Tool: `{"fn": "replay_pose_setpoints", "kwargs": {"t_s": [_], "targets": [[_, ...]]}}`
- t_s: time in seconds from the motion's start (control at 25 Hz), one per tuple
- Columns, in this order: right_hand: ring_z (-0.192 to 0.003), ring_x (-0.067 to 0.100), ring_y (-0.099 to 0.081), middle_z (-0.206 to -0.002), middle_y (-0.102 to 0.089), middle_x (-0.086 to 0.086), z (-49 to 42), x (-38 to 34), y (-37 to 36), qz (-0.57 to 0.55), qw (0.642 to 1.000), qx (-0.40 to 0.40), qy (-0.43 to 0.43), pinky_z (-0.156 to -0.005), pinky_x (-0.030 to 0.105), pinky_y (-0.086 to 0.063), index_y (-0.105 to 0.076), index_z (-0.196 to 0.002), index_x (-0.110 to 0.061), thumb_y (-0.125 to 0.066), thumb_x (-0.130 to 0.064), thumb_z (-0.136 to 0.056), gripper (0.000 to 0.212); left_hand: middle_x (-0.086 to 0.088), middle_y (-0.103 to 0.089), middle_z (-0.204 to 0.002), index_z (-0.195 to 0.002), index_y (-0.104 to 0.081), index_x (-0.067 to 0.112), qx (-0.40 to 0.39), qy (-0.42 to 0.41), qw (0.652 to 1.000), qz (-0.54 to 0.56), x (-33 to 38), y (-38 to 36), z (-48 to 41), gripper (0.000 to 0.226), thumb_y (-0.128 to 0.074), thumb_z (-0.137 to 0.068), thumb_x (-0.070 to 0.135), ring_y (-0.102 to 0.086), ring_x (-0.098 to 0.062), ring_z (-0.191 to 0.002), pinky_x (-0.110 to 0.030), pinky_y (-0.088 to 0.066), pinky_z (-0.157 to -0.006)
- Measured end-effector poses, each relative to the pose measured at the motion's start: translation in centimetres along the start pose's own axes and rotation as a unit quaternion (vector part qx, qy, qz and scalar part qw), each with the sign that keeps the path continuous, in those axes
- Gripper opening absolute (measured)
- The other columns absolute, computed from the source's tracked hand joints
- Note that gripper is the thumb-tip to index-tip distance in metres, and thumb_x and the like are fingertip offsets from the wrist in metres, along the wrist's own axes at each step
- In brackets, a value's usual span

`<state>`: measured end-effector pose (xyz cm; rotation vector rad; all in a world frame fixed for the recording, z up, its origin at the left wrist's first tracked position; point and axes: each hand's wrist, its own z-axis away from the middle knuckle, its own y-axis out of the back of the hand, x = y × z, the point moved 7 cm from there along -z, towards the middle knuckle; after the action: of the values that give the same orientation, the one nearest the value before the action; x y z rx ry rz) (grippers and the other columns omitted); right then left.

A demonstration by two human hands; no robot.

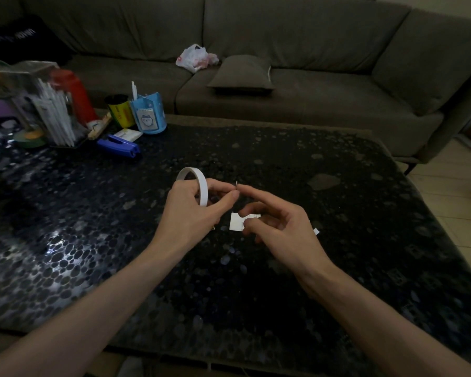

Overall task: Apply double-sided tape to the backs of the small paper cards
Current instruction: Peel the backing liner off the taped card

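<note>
Hidden, clipped and blurred parts

The left hand covers the near half of the tape roll it holds. A white scrap at the roll's 3 o'clock, by the fingertips, is too small to tell. The right hand pinches a paper card, its thumb hiding the card's right part. A white corner peeks out at that hand's 3 o'clock. The clutter at the picture's 10 o'clock is blurred. Both forearms are cut off at 6 o'clock.
</note>
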<state>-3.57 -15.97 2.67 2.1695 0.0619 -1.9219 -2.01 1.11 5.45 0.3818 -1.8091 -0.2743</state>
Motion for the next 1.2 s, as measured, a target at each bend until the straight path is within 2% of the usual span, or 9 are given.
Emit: {"fn": "replay_pose_setpoints", "kwargs": {"t_s": [0.2,0.64,0.88,1.0,1.2], "targets": [[-0.089,0.02,-0.075,-0.104,-0.074,-0.007,0.0,-0.2,-0.1,0.011,1.0,-0.002,0.007,-0.072,0.019,-0.056,-0.068,-0.129,-0.051,-0.069,-0.004,-0.093,0.06,0.017,-0.075,-0.078,-0.095,-0.081,0.02,0.004,0.0,1.0,-0.017,0.3,-0.1,0.0,0.006,-0.078,-0.091,0.019,-0.068,0.003,-0.069,-0.009,-0.05,-0.065],[-0.089,0.007,-0.074,-0.103,-0.074,-0.012,0.1,-0.3,0.2,0.006,1.0,0.011,-0.007,-0.072,0.016,-0.056,-0.073,-0.12,-0.051,-0.069,-0.006,-0.092,0.052,0.015,-0.074,-0.076,-0.089,-0.08,0.024,-0.007,0.022,1.0,-0.006,-0.1,-0.1,0.0,0.006,-0.078,-0.089,0.018,-0.066,0.004,-0.066,-0.01,-0.048,-0.061],[-0.088,0.006,-0.073,-0.103,-0.076,-0.009,-0.1,0.1,0.8,-0.021,0.999,0.038,-0.028,-0.072,0.017,-0.054,-0.08,-0.111,-0.043,-0.068,-0.008,-0.095,0.04,0.013,-0.075,-0.079,-0.086,-0.079,0.026,-0.015,0.027,1.0,-0.003,-0.1,-0.2,0.2,0.006,-0.079,-0.087,0.021,-0.067,0.002,-0.069,-0.011,-0.05,-0.062],[-0.079,0.002,-0.07,-0.1,-0.079,-0.01,-0.2,0.1,1.2,-0.042,0.997,0.058,-0.043,-0.065,0.016,-0.053,-0.084,-0.101,-0.038,-0.067,-0.009,-0.095,0.034,0.015,-0.074,-0.081,-0.086,-0.079,0.027,-0.017,0.03,0.999,-0.016,-0.1,-0.3,0.1,0.004,-0.08,-0.086,0.023,-0.067,0.002,-0.069,-0.01,-0.049,-0.062],[-0.075,0.004,-0.068,-0.097,-0.079,-0.006,-0.3,0.5,2.6,-0.083,0.987,0.117,-0.072,-0.067,0.021,-0.051,-0.085,-0.09,-0.029,-0.067,-0.008,-0.094,0.028,0.016,-0.074,-0.078,-0.085,-0.079,0.026,-0.011,0.05,0.998,-0.021,-0.5,0.0,0.1,0.006,-0.081,-0.086,0.02,-0.064,0.005,-0.061,-0.008,-0.047,-0.058]]}}
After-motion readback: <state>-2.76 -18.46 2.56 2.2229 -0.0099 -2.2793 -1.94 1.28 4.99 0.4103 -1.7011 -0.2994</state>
